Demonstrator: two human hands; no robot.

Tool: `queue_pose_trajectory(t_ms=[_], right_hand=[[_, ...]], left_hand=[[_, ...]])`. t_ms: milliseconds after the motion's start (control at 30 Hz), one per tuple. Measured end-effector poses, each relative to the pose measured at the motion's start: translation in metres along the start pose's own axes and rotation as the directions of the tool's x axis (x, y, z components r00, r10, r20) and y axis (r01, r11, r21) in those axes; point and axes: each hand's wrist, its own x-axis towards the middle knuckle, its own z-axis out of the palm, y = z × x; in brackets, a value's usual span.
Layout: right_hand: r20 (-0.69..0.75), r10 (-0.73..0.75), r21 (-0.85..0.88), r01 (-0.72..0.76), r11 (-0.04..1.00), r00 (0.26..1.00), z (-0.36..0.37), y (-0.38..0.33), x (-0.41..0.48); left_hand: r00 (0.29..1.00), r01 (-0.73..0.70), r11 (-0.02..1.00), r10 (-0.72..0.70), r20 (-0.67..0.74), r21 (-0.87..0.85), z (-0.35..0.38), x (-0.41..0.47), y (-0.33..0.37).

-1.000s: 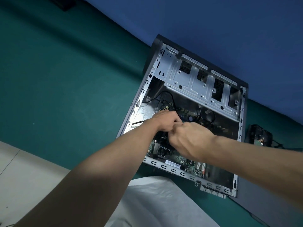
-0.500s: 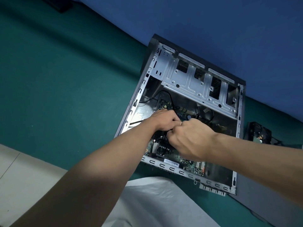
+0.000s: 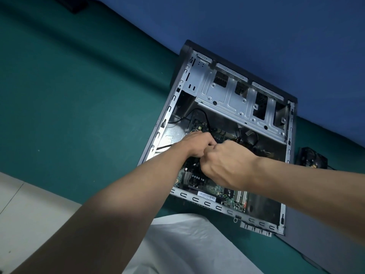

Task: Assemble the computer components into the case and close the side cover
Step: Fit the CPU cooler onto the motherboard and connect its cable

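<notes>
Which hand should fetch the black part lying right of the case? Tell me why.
Right. The right hand is nearer the black part, which lies outside the case on its right; the left hand would likely have to cross over the right hand.

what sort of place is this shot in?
Probably a PC assembly or repair bench: an open grey metal computer case lies on a teal-covered table, with a green motherboard inside and a loose black boxy component beside it.
</notes>
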Motion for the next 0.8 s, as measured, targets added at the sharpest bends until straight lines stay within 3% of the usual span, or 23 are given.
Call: queue_pose_trajectory(t_ms=[67,133,167,200,233,300,333,400,433,500,567,600,667,700,733,767,800], right_hand=[[0.063,0.190,0.304,-0.201,0.931,0.980,0.002,0.000,0.007],[0.259,0.434,0.633,-0.491,0.599,0.863,0.000,0.005,0.015],[0.348,0.497,0.691,-0.576,0.437,0.795,0.001,0.007,0.018],[0.400,0.515,0.706,-0.613,0.354,0.758,0.003,0.009,0.019],[0.416,0.491,0.709,-0.611,0.352,0.766,0.004,0.010,0.017],[0.369,0.386,0.697,-0.526,0.487,0.846,0.002,0.005,0.009],[0.328,0.339,0.633,-0.472,0.614,0.882,0.001,0.001,0.003],[0.141,0.264,0.304,-0.296,0.906,0.954,0.001,-0.003,-0.006],[0.050,0.180,0.116,-0.185,0.976,0.982,0.002,-0.004,-0.007],[0.007,0.070,-0.003,-0.070,0.998,0.998,0.003,-0.004,-0.007],[0.038,0.168,0.197,-0.172,0.965,0.985,0.002,-0.006,-0.003],[0.107,0.299,0.397,-0.316,0.862,0.948,0.003,-0.005,0.003],[0.360,0.518,0.699,-0.592,0.402,0.776,0.004,-0.001,0.014],[0.465,0.544,0.748,-0.639,0.181,0.698,0.004,0.001,0.017],[0.523,0.531,0.757,-0.650,0.070,0.666,0.005,0.003,0.019],[0.531,0.510,0.758,-0.648,0.071,0.677,0.003,0.002,0.020],[0.496,0.484,0.760,-0.630,0.160,0.721,0.000,-0.001,0.018]], left_hand=[[1.000,0.004,1.000,-0.004,0.012,-0.004,0.000,0.001,-0.001],[1.000,0.007,1.000,-0.007,0.018,-0.012,0.000,0.002,-0.001],[1.000,0.004,1.000,-0.004,0.014,-0.027,0.000,0.003,-0.001],[1.000,-0.003,0.999,0.003,0.008,-0.040,0.000,0.003,-0.001],[1.000,-0.009,0.999,0.010,0.008,-0.046,0.000,0.003,-0.001],[1.000,-0.016,0.999,0.017,0.022,-0.039,0.000,0.003,0.000],[0.999,-0.013,0.999,0.014,0.030,-0.034,-0.001,0.002,0.000],[0.999,-0.008,0.999,0.009,0.034,-0.034,-0.001,0.000,0.002],[0.999,-0.013,0.999,0.014,0.032,-0.042,-0.001,0.000,0.002],[0.999,-0.024,0.998,0.026,0.028,-0.052,-0.002,-0.001,0.003],[0.999,-0.028,0.998,0.029,0.026,-0.056,-0.002,-0.002,0.002],[0.999,-0.025,0.998,0.027,0.021,-0.060,-0.002,-0.002,0.002],[1.000,-0.013,0.999,0.013,0.006,-0.044,-0.002,0.000,0.001],[1.000,-0.009,0.999,0.009,-0.004,-0.034,-0.001,0.001,0.001],[1.000,-0.008,1.000,0.007,-0.010,-0.030,-0.001,0.001,0.001],[1.000,-0.010,1.000,0.010,-0.009,-0.030,-0.001,0.002,0.001],[1.000,-0.013,0.999,0.013,0.002,-0.029,-0.001,0.002,0.000]])
